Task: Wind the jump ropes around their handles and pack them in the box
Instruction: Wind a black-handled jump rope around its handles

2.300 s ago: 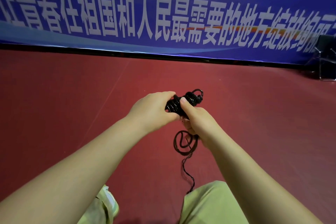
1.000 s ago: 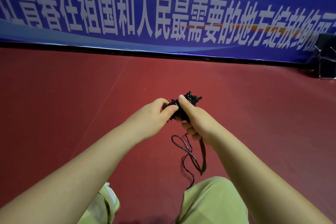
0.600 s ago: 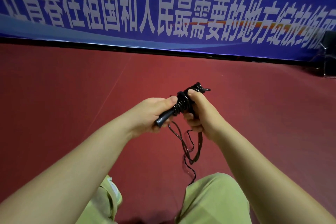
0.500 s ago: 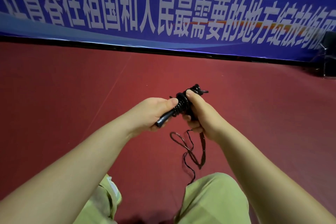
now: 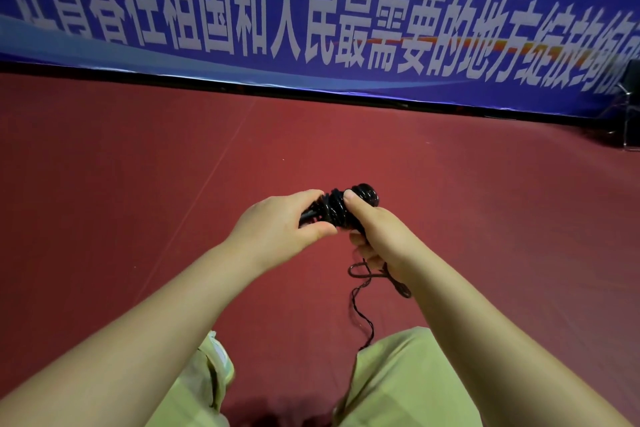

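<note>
Black coiled jump-rope bundle (image 5: 341,208) at 12 o'clock of the knees, gripped by left hand (image 5: 280,224) and right hand (image 5: 375,236). Mid-winding; loose tail (image 5: 363,308) at 6 o'clock needs wrapping next.

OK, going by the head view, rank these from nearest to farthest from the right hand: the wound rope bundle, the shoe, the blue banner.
1. wound rope bundle: gripped in the right hand.
2. shoe: lower left, on the floor.
3. blue banner: far ahead, along the wall.

Two hands (image 5: 277,224) (image 5: 379,232), one black jump rope (image 5: 341,206), one blue banner (image 5: 311,14), one shoe (image 5: 218,362)
</note>
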A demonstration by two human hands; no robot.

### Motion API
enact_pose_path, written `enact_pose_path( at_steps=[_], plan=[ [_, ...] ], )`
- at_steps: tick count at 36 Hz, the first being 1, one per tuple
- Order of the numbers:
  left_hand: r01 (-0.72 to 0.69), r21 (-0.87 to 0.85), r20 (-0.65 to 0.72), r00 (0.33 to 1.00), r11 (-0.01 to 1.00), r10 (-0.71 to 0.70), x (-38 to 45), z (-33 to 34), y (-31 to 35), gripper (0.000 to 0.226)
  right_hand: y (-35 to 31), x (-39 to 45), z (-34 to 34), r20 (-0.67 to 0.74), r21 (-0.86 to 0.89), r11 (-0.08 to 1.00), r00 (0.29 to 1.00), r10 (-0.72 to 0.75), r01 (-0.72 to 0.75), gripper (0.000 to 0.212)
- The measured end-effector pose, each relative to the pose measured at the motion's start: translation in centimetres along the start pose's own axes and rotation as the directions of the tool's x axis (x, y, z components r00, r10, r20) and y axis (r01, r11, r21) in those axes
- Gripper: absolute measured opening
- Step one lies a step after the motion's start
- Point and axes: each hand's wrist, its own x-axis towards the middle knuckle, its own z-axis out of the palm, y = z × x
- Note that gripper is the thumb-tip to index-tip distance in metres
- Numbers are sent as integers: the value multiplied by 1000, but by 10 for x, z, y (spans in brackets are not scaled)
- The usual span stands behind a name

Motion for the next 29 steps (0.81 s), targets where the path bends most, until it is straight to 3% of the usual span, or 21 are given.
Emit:
enact_pose_path(
  at_steps=[3, 5, 6, 8, 10, 13, 16, 18, 22, 25, 29],
  plan=[
    [115, -177, 87, 991, 977, -101, 3, -1, -4, 52, 3, 1, 3, -8, 81, 996, 999, -36, 36, 48],
    [246, -367, 232, 958, 897, -168, 4, -2, -3, 65, 4, -1, 3, -7, 133, 988, 996, -83, 84, 41],
    [320, -475, 338, 927, 820, -165, 2, -3, -1, 61, 4, -2, 4, -5, 153, 982, 994, -109, 108, 39],
    [509, -645, 571, 817, 569, -82, -3, -8, 1, 54, 4, -5, 5, -1, 176, 971, 987, -162, 160, 33],
    [632, -663, 705, 707, 401, 52, -11, -10, 1, 64, 5, -6, 7, 10, 182, 963, 979, -203, 198, 32],
    [687, -679, 731, 665, 259, 153, -13, -3, -1, 77, 4, -7, 10, 67, 192, 957, 969, -236, 220, 36],
    [682, -705, 707, 699, 193, 111, -12, 2, 2, 73, 1, -9, 7, 121, 210, 952, 960, -253, 224, 34],
    [647, -716, 677, 735, 263, 33, -11, 3, 4, 68, 1, -8, 2, 160, 164, 964, 958, -238, 212, 40],
    [547, -648, 560, 814, 530, -154, -5, 10, 0, 53, 7, -7, -2, 190, -48, 988, 972, -137, 148, 59],
    [490, -598, 493, 849, 634, -191, -3, 16, -5, 43, 11, -6, -1, 162, -115, 987, 982, -95, 115, 54],
    [300, -305, 297, 932, 904, -210, -3, 17, -10, 44, 14, -4, 1, 111, -151, 987, 993, -47, 63, 57]
  ],
)
